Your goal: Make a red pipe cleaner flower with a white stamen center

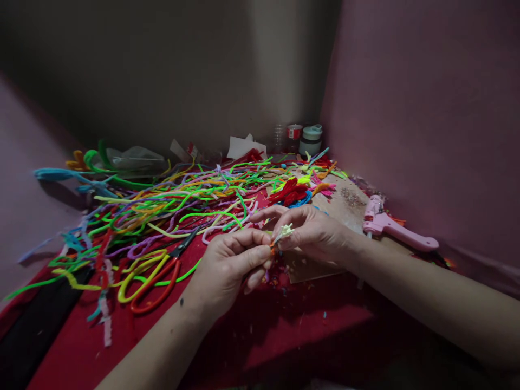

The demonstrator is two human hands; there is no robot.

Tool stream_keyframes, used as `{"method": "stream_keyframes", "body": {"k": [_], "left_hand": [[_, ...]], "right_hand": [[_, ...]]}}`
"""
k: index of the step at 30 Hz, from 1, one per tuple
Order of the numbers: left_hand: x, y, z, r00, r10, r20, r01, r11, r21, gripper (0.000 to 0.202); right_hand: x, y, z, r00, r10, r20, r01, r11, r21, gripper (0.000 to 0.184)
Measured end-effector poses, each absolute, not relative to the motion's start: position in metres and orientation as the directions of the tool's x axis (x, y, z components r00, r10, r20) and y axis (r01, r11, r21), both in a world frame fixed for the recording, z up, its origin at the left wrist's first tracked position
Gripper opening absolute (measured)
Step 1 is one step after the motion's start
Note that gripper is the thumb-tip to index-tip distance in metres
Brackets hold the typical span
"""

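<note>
Head, left hand, right hand, one pinched tuft

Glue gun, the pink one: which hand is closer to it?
The right hand. It is near the glue gun, not touching, pinching a white fuzzy piece. The left hand pinches that piece too, farther from the gun.

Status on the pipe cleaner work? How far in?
Done: some shaped red pieces lie beyond the hands. In hand: left hand and right hand pinch a small cream-tipped piece. Left: likely most; the pipe cleaner pile lies loose, scissors and glue gun lie aside.
</note>
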State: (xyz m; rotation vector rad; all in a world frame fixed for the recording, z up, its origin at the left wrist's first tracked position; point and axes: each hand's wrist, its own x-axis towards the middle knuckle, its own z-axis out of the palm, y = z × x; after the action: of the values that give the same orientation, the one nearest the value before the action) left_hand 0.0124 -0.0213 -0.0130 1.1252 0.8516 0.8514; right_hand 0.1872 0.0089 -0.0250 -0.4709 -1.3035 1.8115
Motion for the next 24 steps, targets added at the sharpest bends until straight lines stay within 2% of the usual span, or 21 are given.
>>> {"method": "stream_keyframes", "body": {"k": [9,17,24], "left_hand": [[0.009,-0.019,-0.014,0.411,0.902,-0.132,-0.107,0.191,0.976,0.012],[0.009,-0.012,-0.018,0.497,0.837,-0.229,-0.087,0.311,0.946,0.012],[0.009,-0.013,-0.020,0.482,0.852,-0.204,-0.107,0.288,0.952,0.010]], "right_hand": [[0.183,0.013,-0.028,-0.536,0.814,0.224,-0.391,-0.004,-0.921,0.013],[0.189,0.018,-0.033,-0.592,0.769,0.242,-0.256,0.105,-0.961,0.013],[0.186,0.014,-0.034,-0.529,0.797,0.291,-0.308,0.139,-0.941,0.008]]}}
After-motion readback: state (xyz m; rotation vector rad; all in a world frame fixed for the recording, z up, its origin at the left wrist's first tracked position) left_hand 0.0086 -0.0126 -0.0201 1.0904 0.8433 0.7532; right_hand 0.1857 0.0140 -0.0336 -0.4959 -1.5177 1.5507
